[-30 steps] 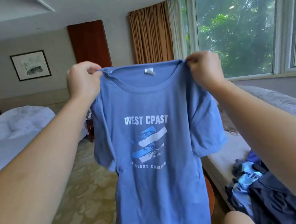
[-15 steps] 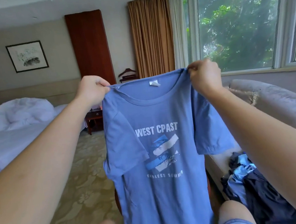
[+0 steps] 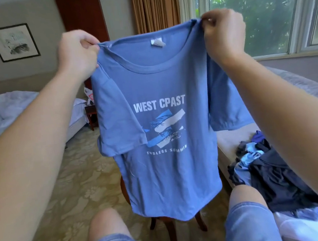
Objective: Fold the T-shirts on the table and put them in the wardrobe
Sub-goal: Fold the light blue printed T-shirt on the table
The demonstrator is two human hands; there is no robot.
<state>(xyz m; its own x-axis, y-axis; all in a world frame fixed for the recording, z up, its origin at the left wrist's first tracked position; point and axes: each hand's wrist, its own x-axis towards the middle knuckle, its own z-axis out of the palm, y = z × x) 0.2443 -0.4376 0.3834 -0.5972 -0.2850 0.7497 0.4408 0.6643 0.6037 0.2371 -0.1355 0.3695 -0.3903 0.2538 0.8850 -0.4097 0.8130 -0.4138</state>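
1. Bedroom setting: pale floral carpet (image 3: 67,187), rumpled white bed (image 3: 4,115) at left, framed ink picture (image 3: 13,42) on the far wall, brown pleated curtain (image 3: 155,6) beside a large window (image 3: 251,14) with green foliage outside.
2. Held aloft, front and centre: light blue cotton T-shirt (image 3: 169,173) with white "WEST CPAST / ENDLESS SUMMER" print, print side toward the camera, hem hanging loose.
3. Left hand (image 3: 76,52): fingers clenched on the shoulder seam just beside the collar. Right hand (image 3: 223,34): fingers pinching the opposite shoulder likewise.
4. Judged reason for the hold: both shoulders gripped for a straight hang under the shirt's own weight, for shaking out creases and for checking front against back before folding.
5. Sleeve below the left hand turned forward over the chest; the other hanging out flat. Probably in need of smoothing once laid down.
6. Heap of dark and pale-blue garments (image 3: 272,173) on the pale cushioned bench (image 3: 228,141) at right, apart from the held shirt; presumably more to fold.
7. Dark wooden legs (image 3: 170,228) below the hem; top hidden behind the shirt, so cannot tell whether tabletop or stool.
8. Stage, as judged: folding not yet begun; wardrobe not identified with certainty.
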